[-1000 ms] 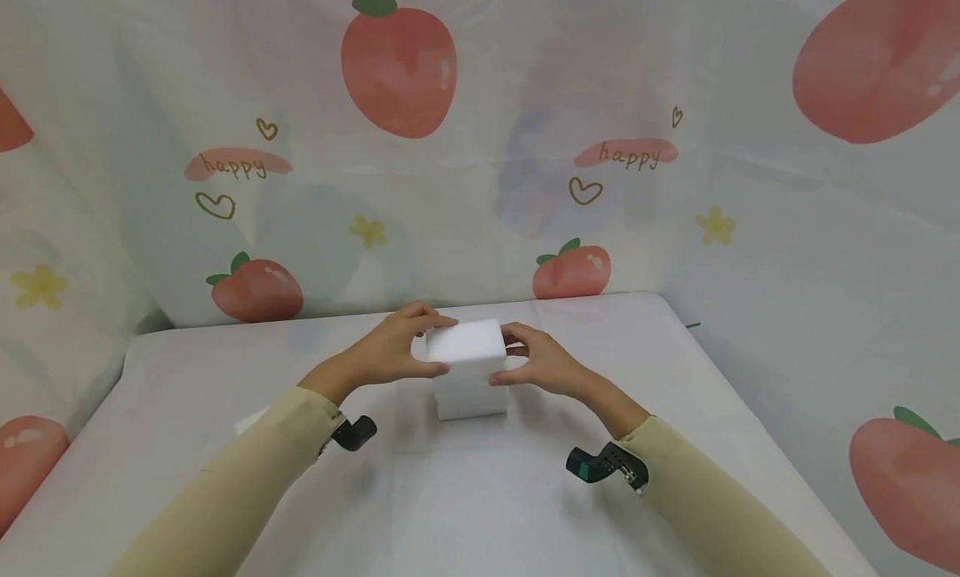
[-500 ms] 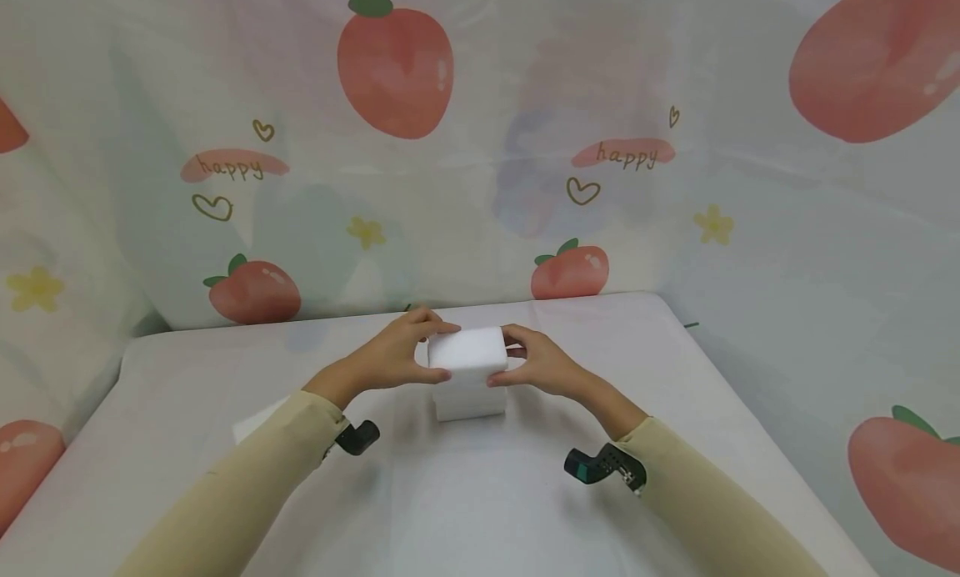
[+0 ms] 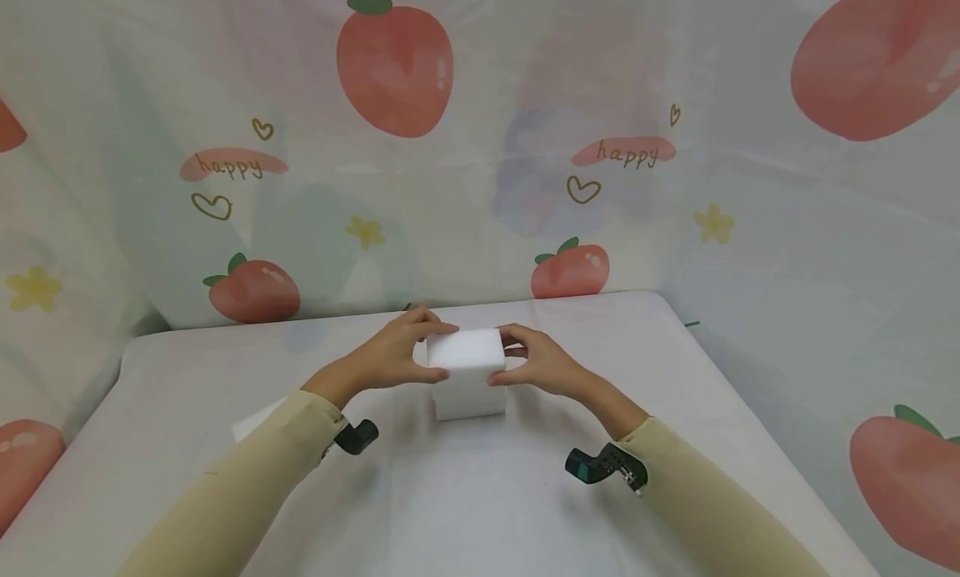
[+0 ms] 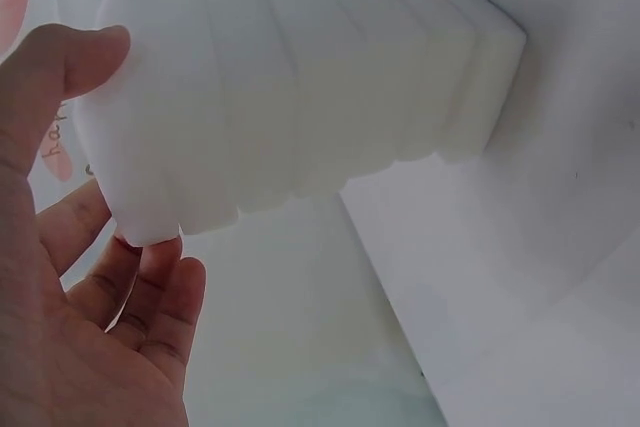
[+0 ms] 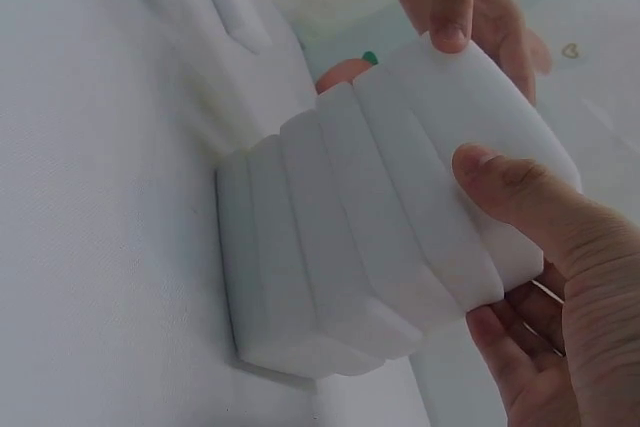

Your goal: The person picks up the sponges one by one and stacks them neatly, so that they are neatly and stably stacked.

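Observation:
Several white sponge blocks are piled into one upright stack (image 3: 470, 403) on the white-covered table. At its top sits the uppermost white sponge (image 3: 467, 349), held from both sides. My left hand (image 3: 386, 353) grips its left edge, thumb on the near face and fingers toward the far side. On the opposite edge my right hand (image 3: 549, 365) holds the same sponge, its thumb (image 5: 500, 182) on the near face. In the right wrist view the layers below stand slightly uneven, some jutting past others.
Another white sponge (image 5: 235, 5) lies on the table to the left, partly hidden by the left sleeve (image 3: 240, 477) in the head view. A fruit-patterned cloth (image 3: 450, 210) hangs behind the table. A black wrist camera (image 3: 607, 467) sits at the right cuff.
The uppermost sponge and both hands have come down slightly onto the stack since a second ago. Over the last half second they have hardly moved.

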Available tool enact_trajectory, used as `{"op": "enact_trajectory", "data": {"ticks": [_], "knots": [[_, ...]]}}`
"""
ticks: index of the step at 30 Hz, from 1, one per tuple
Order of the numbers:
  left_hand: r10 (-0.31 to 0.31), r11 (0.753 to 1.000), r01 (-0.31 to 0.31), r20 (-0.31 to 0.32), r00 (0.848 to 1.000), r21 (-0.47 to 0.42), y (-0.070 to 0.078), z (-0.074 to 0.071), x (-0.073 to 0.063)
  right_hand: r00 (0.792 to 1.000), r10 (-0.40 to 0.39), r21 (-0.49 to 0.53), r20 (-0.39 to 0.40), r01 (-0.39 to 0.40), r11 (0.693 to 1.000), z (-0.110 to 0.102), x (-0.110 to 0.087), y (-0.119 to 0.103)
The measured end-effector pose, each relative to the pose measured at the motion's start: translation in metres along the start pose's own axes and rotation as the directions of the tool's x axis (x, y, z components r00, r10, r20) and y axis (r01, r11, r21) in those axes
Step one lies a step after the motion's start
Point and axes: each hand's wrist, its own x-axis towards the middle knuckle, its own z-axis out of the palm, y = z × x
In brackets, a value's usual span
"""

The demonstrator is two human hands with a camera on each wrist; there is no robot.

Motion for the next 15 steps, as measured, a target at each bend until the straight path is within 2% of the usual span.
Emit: {"op": "enact_trajectory", "data": {"ticks": [15], "knots": [[-0.013,1.0,0.013,-0.001,1.0,-0.009,-0.0024,0.0034,0.0006,1.0,-0.016,-0.023,0.002,0.016,1.0,-0.0026,-0.0007,-0.0028]]}}
